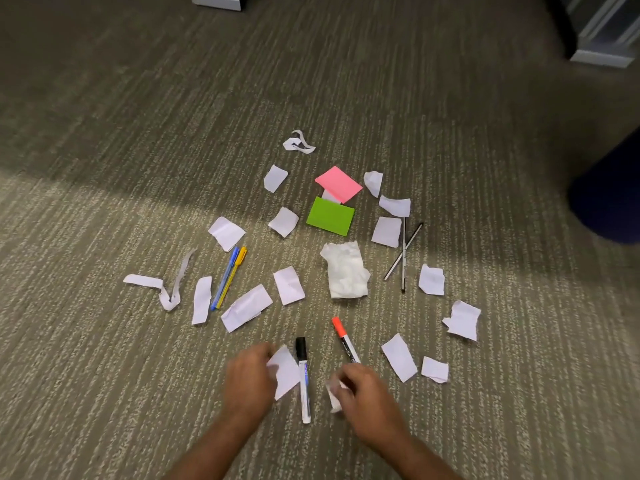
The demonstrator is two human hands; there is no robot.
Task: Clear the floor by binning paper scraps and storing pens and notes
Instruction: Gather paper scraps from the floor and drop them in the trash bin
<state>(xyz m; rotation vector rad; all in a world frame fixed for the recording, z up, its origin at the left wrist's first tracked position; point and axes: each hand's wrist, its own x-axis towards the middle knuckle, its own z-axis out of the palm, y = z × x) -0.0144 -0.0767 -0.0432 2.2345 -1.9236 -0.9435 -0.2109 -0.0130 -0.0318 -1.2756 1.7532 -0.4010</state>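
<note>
Several white paper scraps lie scattered on the carpet. My left hand (247, 379) grips a white scrap (285, 370) beside a black-capped marker (303, 379). My right hand (367, 396) pinches a small crumpled scrap (333, 393), just below a red-capped marker (344, 339). A pink note pad (338, 183) and a green note pad (330, 216) lie in the middle. A blue pen (225, 277) and a yellow pen (232, 276) lie side by side at the left. Two thin dark pens (403, 252) cross at the right. A crumpled tissue (346, 270) lies in the centre.
A dark blue rounded object (609, 199) stands at the right edge. Grey furniture bases sit at the top right (602, 57) and top centre (216, 1). Curled paper strips (169, 289) lie far left, another curled strip (298, 143) beyond the notes.
</note>
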